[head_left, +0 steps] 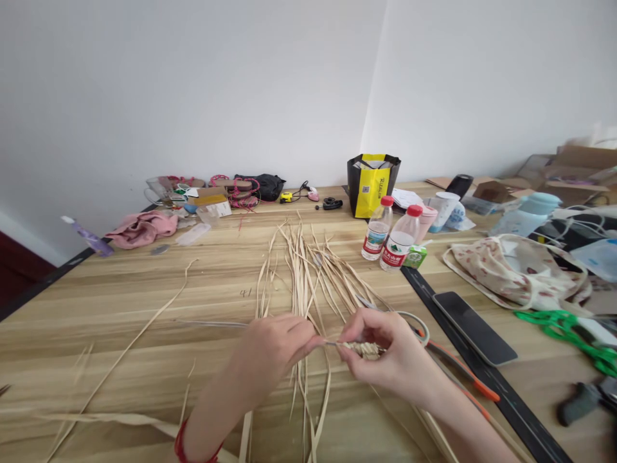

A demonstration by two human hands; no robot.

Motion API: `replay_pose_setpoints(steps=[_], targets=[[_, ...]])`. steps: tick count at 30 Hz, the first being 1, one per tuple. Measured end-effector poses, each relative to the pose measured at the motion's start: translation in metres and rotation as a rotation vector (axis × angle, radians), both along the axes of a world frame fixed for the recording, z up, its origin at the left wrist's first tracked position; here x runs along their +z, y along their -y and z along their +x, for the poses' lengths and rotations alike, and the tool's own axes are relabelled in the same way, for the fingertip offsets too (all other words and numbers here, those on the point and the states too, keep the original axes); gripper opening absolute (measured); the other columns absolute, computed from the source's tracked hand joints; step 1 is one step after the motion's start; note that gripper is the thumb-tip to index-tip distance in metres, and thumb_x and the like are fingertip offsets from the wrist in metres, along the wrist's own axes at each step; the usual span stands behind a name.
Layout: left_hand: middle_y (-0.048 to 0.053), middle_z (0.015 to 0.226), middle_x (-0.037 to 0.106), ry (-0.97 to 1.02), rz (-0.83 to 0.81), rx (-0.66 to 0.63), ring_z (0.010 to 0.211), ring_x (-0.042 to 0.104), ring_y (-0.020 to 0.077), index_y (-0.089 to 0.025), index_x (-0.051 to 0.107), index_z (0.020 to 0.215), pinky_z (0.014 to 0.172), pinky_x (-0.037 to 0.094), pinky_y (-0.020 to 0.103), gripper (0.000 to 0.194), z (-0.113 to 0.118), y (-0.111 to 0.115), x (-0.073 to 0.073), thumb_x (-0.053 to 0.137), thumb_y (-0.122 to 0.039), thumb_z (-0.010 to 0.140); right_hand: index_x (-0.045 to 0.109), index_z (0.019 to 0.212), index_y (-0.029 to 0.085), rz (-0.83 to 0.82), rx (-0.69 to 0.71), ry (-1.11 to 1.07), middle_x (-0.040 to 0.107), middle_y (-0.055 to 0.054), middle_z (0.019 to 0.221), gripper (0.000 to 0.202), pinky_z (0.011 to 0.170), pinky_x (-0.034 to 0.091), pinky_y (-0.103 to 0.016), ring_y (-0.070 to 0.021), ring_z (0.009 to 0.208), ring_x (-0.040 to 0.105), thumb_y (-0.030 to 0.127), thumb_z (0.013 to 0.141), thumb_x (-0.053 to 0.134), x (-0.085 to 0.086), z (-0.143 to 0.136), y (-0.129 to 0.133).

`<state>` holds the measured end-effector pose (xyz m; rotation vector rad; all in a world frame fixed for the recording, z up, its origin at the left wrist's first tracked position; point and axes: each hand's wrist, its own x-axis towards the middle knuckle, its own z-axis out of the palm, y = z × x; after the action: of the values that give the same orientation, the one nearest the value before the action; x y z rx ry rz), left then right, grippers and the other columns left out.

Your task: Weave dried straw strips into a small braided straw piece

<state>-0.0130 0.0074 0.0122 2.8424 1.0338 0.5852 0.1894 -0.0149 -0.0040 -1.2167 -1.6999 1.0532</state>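
My right hand [393,354] pinches a small pale braided piece [365,350] wrapped around a thin core. My left hand [282,341] has thumb and fingers closed on a thin grey wire [332,343] that runs out of the braided piece. More grey wire [209,323] sticks out to the left behind that hand. Both hands are above a bundle of long straw strips [299,273] spread on the wooden table [120,360]. Beside my right forearm lie orange-handled pliers [465,373], partly covered, and scissors [418,325].
Two red-capped water bottles [376,235] [401,239] stand behind my right hand, near a black-and-yellow bag [371,186]. A phone [475,328] and a cloth bag [518,270] lie at the right. A loose strip [130,344] and a pink cloth [144,228] are at the left.
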Motion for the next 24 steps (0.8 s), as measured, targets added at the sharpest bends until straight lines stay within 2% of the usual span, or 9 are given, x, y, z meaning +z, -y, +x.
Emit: replay_pose_setpoints(steps=[5, 12, 24], targets=[[-0.002, 0.058, 0.051, -0.015, 0.017, -0.007, 0.052, 0.047, 0.0117, -0.018, 0.048, 0.064, 0.049, 0.027, 0.025, 0.043, -0.0035, -0.0027, -0.0032, 0.029, -0.034, 0.099, 0.057, 0.067, 0.019, 0.004, 0.008, 0.006, 0.063, -0.002, 0.066, 0.007, 0.060, 0.044, -0.029, -0.0161, 0.064, 0.056, 0.020, 0.069, 0.064, -0.0014, 0.0010, -0.0020], [-0.003, 0.057, 0.049, 0.001, -0.008, -0.015, 0.050, 0.044, 0.0107, -0.018, 0.048, 0.063, 0.049, 0.026, 0.024, 0.044, -0.0043, -0.0034, 0.0009, 0.029, -0.034, 0.099, 0.056, 0.066, 0.019, 0.011, 0.004, 0.019, 0.063, -0.002, 0.067, 0.009, 0.060, 0.042, -0.028, -0.0155, 0.063, 0.054, 0.021, 0.069, 0.064, -0.0004, 0.0035, -0.0023], [-0.002, 0.058, 0.052, -0.031, -0.007, -0.021, 0.052, 0.050, 0.0114, -0.017, 0.048, 0.064, 0.049, 0.029, 0.024, 0.050, -0.0070, -0.0057, -0.0011, 0.020, -0.038, 0.100, 0.058, 0.065, 0.018, 0.012, 0.012, 0.049, 0.063, -0.003, 0.069, 0.008, 0.060, 0.041, -0.028, -0.0150, 0.063, 0.053, 0.021, 0.068, 0.064, 0.0001, 0.0078, -0.0025]])
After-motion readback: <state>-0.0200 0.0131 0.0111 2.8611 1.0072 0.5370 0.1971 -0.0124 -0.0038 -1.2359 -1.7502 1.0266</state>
